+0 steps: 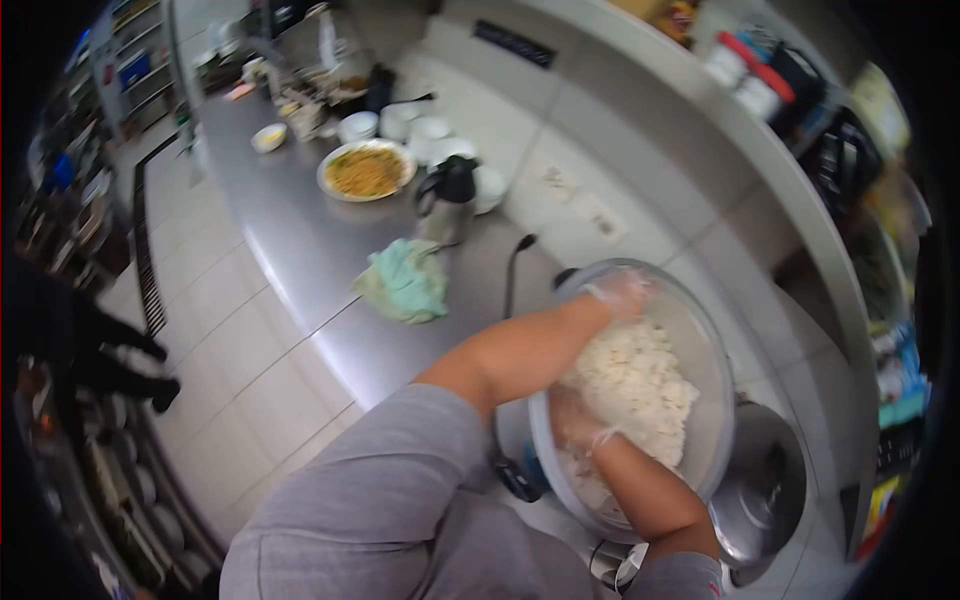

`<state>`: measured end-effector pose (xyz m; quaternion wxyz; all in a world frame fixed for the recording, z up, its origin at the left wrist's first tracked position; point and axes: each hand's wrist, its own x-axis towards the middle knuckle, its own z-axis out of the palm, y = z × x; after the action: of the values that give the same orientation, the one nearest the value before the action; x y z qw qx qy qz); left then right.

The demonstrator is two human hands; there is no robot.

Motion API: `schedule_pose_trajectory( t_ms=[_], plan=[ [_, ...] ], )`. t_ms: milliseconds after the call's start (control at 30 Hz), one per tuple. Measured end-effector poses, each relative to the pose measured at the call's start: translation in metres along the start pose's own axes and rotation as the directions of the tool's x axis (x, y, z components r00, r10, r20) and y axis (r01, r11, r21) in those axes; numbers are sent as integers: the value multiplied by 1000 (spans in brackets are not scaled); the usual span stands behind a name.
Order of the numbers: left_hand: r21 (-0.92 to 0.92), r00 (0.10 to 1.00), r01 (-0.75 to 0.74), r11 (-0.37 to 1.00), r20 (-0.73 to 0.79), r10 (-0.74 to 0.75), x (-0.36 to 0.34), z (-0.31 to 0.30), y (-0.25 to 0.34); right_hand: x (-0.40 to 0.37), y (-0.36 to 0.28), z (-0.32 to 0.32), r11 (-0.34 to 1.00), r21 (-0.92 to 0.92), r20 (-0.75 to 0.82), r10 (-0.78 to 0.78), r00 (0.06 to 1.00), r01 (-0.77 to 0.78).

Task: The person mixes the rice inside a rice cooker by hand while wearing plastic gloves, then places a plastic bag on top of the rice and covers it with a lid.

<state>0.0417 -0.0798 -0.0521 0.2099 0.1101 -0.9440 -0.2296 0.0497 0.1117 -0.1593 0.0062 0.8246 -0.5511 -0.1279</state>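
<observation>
A large round pale tub [722,350] holds a heap of white, crumbly food that looks like rice [650,385]. My left hand [622,292], in a clear plastic glove, is inside the tub at the top edge of the heap; its fingers are blurred. My right hand [575,420], also gloved, is low in the tub beside the heap, below my left forearm. Its fingers are hidden, and I cannot make out whether it holds anything.
On the steel counter [290,225] are a green cloth [405,282], a steel jug [447,200], a plate of orange-brown food [365,172] and stacked white bowls [430,135]. A dark round lid or pot [765,485] is beside the tub. A person in dark clothes [70,335] is at the left.
</observation>
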Motion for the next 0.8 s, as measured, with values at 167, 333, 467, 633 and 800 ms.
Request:
schedule_pose_trajectory(
  t_ms=[167,333,467,633,800],
  plan=[
    [139,994,0,990,105,-15,-4,-6,10,-91,25,-55,900,325,22,298,954,-289],
    [178,991,-135,975,24,133,10,39,-10,-118,71,-10,884,313,-44,379,924,-348],
    [458,860,-104,883,487,-152,-11,33,47,-140,77,-71,498,837,-275,740,614,-225],
    [561,-96,336,757,820,-565,-75,46,106,-158,77,-99,459,814,-371,883,289,-355],
    [328,-38,456,828,936,-349,-95,67,120,-166,60,-112,448,783,-274,872,406,-433]
  ],
)
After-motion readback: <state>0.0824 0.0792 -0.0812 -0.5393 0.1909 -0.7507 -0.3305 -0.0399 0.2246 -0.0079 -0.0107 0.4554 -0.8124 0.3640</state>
